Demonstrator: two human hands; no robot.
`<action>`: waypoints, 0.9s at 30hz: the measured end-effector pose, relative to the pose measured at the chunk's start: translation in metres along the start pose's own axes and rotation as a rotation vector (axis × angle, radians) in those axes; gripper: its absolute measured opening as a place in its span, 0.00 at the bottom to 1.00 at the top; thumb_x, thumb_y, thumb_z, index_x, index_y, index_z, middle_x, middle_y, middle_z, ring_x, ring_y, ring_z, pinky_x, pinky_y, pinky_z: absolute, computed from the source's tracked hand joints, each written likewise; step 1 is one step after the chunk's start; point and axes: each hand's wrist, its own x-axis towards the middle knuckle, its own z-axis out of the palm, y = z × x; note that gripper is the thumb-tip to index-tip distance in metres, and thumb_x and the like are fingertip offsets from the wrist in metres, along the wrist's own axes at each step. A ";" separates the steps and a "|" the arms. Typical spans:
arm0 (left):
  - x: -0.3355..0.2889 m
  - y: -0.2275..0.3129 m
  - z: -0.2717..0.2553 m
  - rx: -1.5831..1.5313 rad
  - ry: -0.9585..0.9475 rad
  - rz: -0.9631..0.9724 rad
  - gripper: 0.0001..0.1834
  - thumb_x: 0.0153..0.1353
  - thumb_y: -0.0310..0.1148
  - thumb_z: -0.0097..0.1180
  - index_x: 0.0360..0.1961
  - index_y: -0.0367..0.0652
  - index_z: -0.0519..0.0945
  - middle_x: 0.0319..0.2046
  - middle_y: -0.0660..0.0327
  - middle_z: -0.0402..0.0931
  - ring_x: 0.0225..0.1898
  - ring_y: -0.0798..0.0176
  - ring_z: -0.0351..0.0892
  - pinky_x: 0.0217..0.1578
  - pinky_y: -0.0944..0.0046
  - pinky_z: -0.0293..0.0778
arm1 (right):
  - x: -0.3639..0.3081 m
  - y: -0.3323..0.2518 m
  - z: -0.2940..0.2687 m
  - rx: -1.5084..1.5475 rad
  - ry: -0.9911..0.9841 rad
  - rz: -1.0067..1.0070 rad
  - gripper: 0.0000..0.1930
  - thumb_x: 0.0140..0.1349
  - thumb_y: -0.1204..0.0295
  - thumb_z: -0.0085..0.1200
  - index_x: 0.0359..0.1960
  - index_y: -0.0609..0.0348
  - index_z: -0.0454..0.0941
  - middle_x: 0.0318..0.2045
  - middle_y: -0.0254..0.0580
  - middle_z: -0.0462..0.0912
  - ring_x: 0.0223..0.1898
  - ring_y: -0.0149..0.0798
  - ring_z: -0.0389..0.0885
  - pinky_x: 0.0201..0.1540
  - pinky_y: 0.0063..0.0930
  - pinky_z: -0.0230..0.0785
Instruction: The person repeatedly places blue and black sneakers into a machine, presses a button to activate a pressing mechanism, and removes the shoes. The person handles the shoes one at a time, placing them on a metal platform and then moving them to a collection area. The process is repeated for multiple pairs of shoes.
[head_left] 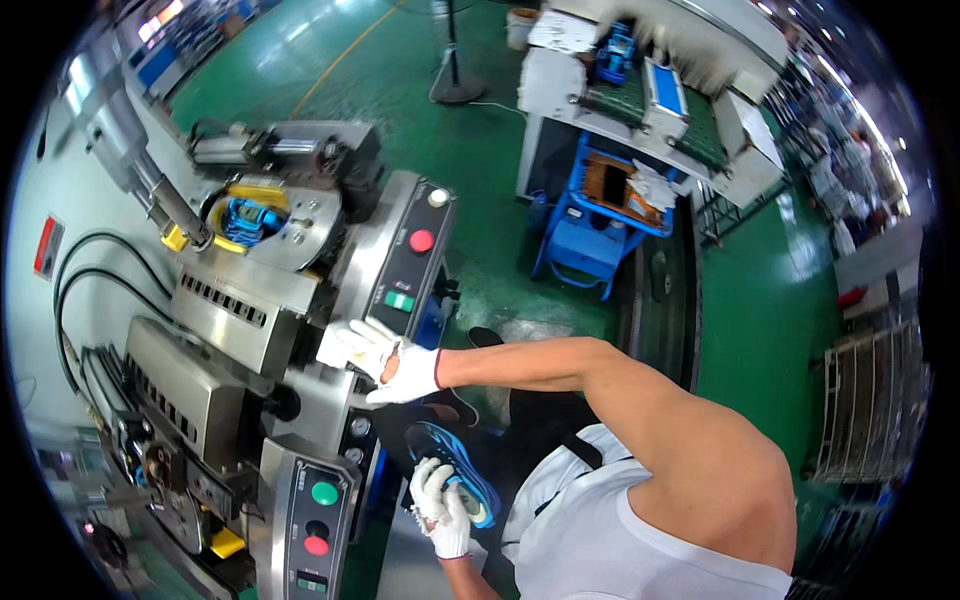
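A blue and black sneaker (466,466) is held in front of my body, over my lap. My left hand (440,508), in a white knit glove, grips it from the side near its opening. My right arm stretches across to the machine. There my gloved right hand (378,358) has its fingers extended and apart, over the steel housing below the control panel (410,255). Nothing shows in that hand. Farther up, another blue shoe (250,220) sits in the machine's round steel station, beneath a metal piston (178,205).
The near control panel (318,520) carries green and red buttons. Steel machine housings (185,380) and black hoses (100,270) stand at the left. A blue cart (585,240) is across the green floor, beside a conveyor (690,115). A wire rack (865,405) stands at the right.
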 end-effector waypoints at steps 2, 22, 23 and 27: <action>0.009 0.013 0.007 0.081 0.021 0.035 0.14 0.64 0.20 0.56 0.50 0.36 0.81 0.55 0.48 0.79 0.59 0.46 0.78 0.63 0.51 0.72 | -0.039 -0.006 -0.026 0.151 0.075 0.054 0.52 0.61 0.53 0.67 0.80 0.64 0.51 0.81 0.64 0.49 0.82 0.65 0.44 0.82 0.58 0.40; 0.167 0.267 0.226 -0.254 -0.459 1.059 0.31 0.51 0.27 0.74 0.59 0.46 0.82 0.60 0.42 0.78 0.60 0.28 0.79 0.62 0.33 0.75 | -0.338 0.161 -0.329 0.081 1.445 0.780 0.21 0.73 0.58 0.61 0.58 0.61 0.84 0.57 0.54 0.84 0.58 0.48 0.82 0.64 0.46 0.73; 0.160 0.246 0.231 -0.260 -0.460 1.001 0.29 0.53 0.26 0.73 0.59 0.44 0.82 0.61 0.43 0.77 0.61 0.31 0.79 0.62 0.34 0.76 | -0.385 0.229 -0.355 -0.490 1.263 0.922 0.19 0.76 0.59 0.57 0.57 0.59 0.85 0.55 0.56 0.85 0.55 0.50 0.84 0.67 0.45 0.70; 0.130 0.135 0.220 -0.104 -0.492 0.604 0.29 0.58 0.28 0.70 0.62 0.43 0.79 0.63 0.44 0.74 0.63 0.37 0.76 0.63 0.44 0.75 | -0.491 0.389 -0.482 -1.118 0.430 1.008 0.28 0.74 0.69 0.47 0.75 0.40 0.68 0.64 0.53 0.81 0.52 0.53 0.87 0.63 0.46 0.74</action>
